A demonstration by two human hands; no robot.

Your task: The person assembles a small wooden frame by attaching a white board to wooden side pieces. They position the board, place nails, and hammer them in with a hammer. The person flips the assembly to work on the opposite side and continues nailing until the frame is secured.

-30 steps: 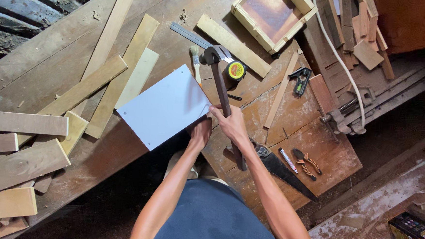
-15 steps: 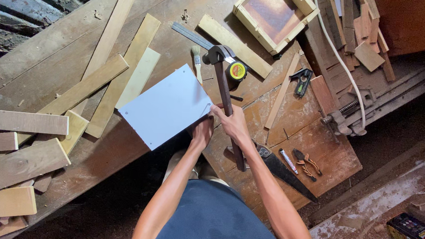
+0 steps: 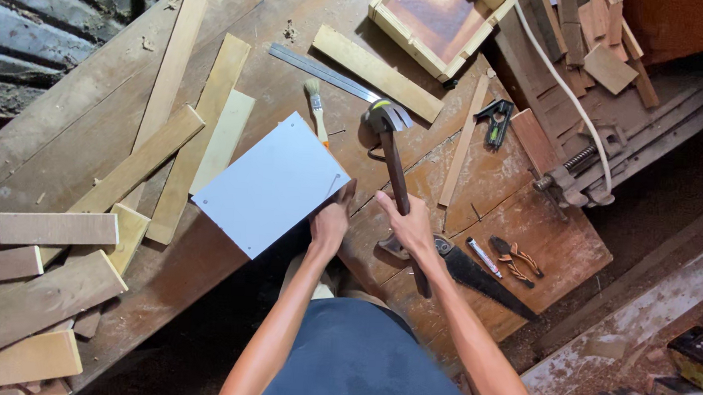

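Person stands at a worn wooden counter, seen from above. Right hand is closed around the dark handle of a hammer, gripping about halfway down; hammer head sits far of the hand, over the counter's middle. Whether the head touches the wood, can't tell. Left hand rests at the near right corner of a pale grey-white panel, fingers curled, pinching something small at the panel's edge, too small to tell what. Panel lies flat and turned at an angle, near the counter's near edge, just left of the hammer.

Just far of the panel: a small paintbrush, bristles pointing away. A long metal ruler runs diagonally beyond it, beside a light wood strip. Far right sits a shallow wooden frame box. Thin wood stick right of the hammer, black clamp tool next to it. Near right: handsaw with its handle partly under the right forearm, a marker pen, orange-handled pliers. A white cord curves past a metal vise at the right edge. Left side has several planks lying diagonally and short wood offcuts stacked at the near left.
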